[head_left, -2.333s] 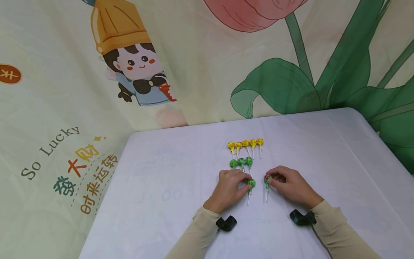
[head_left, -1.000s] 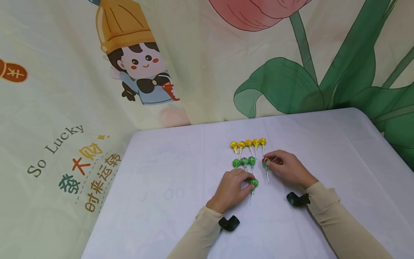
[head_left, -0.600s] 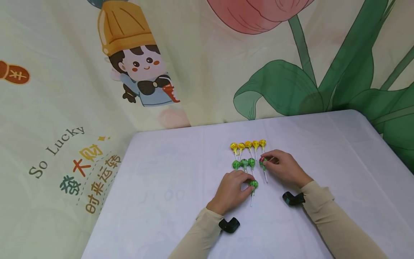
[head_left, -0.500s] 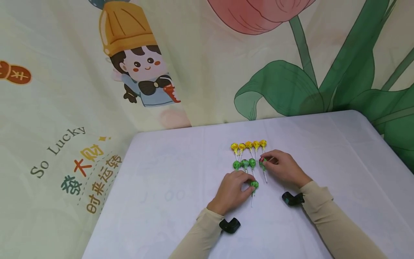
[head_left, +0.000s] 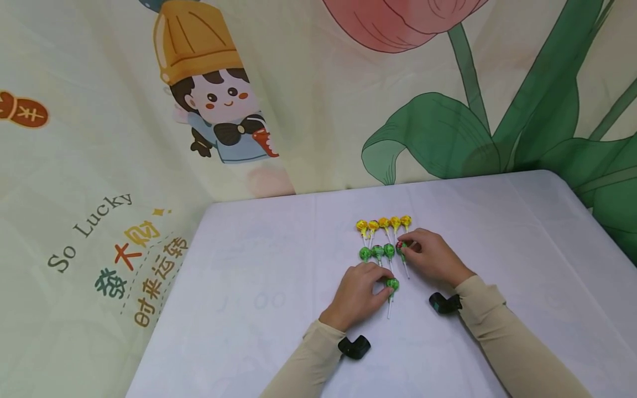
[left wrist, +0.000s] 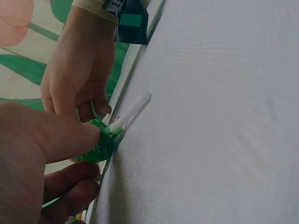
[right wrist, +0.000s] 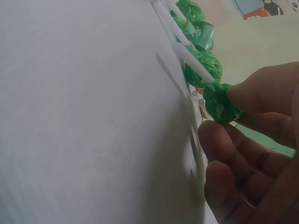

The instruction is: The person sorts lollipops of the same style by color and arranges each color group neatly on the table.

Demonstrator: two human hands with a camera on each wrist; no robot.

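My left hand (head_left: 355, 296) pinches the wrapped head of a green lollipop (head_left: 392, 284), its white stick towards me; the left wrist view shows thumb and fingers on that green lollipop (left wrist: 100, 148). Farther up, my right hand (head_left: 433, 256) pinches a red-and-green lollipop (head_left: 401, 247) at the right end of a row of three green lollipops (head_left: 377, 251). In the right wrist view this held lollipop (right wrist: 219, 103) is very close to the neighbouring green lollipop (right wrist: 205, 67); whether they touch I cannot tell. My left hand hides part of the green row's sticks.
Behind the green row lie several yellow lollipops (head_left: 384, 223) side by side, sticks towards me. All rest on a white-covered table (head_left: 259, 260). A printed curtain (head_left: 318, 110) hangs beyond the table's far edge. Each wrist carries a black camera (head_left: 354, 347).
My right hand has carried the red-and-green lollipop away from me, then left to the end of the green row. The left hand keeps its pinch and has barely moved.
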